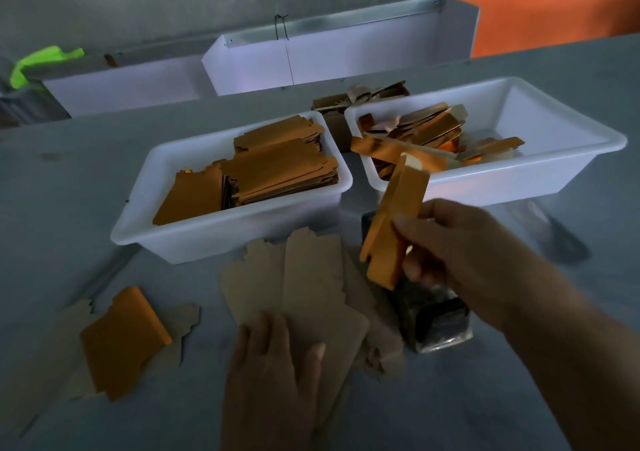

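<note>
Left hand (273, 374), at 6 o'clock in the view, lies flat with fingers spread, pressing the stack of brown card blanks (311, 287) onto the surface (69, 180). Apply even pressure so the stack does not fan out. Right hand (460, 253), at 3 o'clock of the stack, is raised, its forearm entering from 5 o'clock. Thumb and curled fingers pinch the lower half of a part-folded gold carton (405, 190), held tilted in the air above a dark block (436, 315). Grip the panels, not the creases, to avoid crushing. The likely drop point is the right tray (485, 180) at 1 o'clock, which holds formed cartons. The left tray (221, 239) at 11 o'clock holds flat gold blanks (277, 170).
</note>
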The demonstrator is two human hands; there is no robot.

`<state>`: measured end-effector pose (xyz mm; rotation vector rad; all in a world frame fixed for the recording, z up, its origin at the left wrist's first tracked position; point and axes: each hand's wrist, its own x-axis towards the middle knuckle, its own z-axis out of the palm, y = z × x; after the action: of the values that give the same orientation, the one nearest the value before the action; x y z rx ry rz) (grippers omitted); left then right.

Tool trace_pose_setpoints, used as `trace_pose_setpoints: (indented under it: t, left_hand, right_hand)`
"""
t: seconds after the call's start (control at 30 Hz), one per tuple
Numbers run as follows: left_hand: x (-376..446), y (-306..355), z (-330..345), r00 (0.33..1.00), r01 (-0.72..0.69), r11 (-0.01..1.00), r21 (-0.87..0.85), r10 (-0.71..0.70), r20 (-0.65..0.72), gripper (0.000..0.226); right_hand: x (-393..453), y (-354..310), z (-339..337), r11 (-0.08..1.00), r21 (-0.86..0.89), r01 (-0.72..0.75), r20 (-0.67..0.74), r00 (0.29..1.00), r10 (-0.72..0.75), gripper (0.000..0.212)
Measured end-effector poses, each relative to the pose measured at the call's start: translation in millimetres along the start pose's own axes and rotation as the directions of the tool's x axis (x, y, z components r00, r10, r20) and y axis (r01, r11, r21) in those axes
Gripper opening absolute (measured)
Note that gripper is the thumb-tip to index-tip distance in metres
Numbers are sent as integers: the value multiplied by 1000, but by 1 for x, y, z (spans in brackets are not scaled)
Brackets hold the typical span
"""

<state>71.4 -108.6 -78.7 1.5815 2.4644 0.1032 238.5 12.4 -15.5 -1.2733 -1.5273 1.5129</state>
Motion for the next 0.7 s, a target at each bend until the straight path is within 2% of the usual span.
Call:
trace_pose_setpoints:
  t: [0.1,0.13,0.2,0.23,0.3,0.33,0.37,0.43,0.47,0.53,0.6,0.67,0.7]
  left_hand:
    - [-4,4,2,999,-10,998,-57,12,35,138]
    - [-6,7,-1,998,-9,998,-64,13,55,140]
    - [-5,7,-1,991,-107,994,25,104,85,123]
    - [-4,7,-2,983,-174,984,49,171,66,106]
    - [-6,12,-8,983,-183,975,127,181,29,72]
    - [-7,14,-13,983,-184,970,159,177,59,66]
    - [-7,13,-15,980,-199,969,144,194,52,57]
    - [-10,14,-25,972,-220,975,-14,217,-94,37]
    - [-12,16,-30,961,-227,972,-56,214,-175,35]
    - [-16,21,-34,932,-234,970,-63,206,-299,41]
    - [-23,34,-36,885,-276,960,-50,234,-402,42]
    - [-30,45,-27,837,-340,940,-4,300,-458,41]
    - [-31,49,-23,815,-379,924,42,355,-458,44]
  right_hand:
    - [35,-16,-14,967,252,42,-117,993,-13,17]
    - [44,-23,-20,925,374,68,-173,985,-3,13]
    - [52,-33,-26,841,527,124,-248,969,12,7]
    - [51,-32,-26,840,520,155,-257,966,-19,5]
    - [39,-24,-17,893,388,228,-265,956,-129,5]
    - [27,-18,-11,916,315,249,-268,949,-166,8]
    - [14,-12,-5,929,270,253,-275,945,-177,10]
    - [-14,-1,4,946,214,243,-240,952,-190,9]
    - [-27,4,8,961,150,231,-183,962,-203,10]
    - [-52,10,21,980,45,194,18,981,-195,18]
    - [-66,15,33,994,72,82,215,972,-95,34]
    - [-70,23,41,990,140,17,240,970,-50,42]
    - [-70,28,43,989,151,-2,207,978,-30,38]
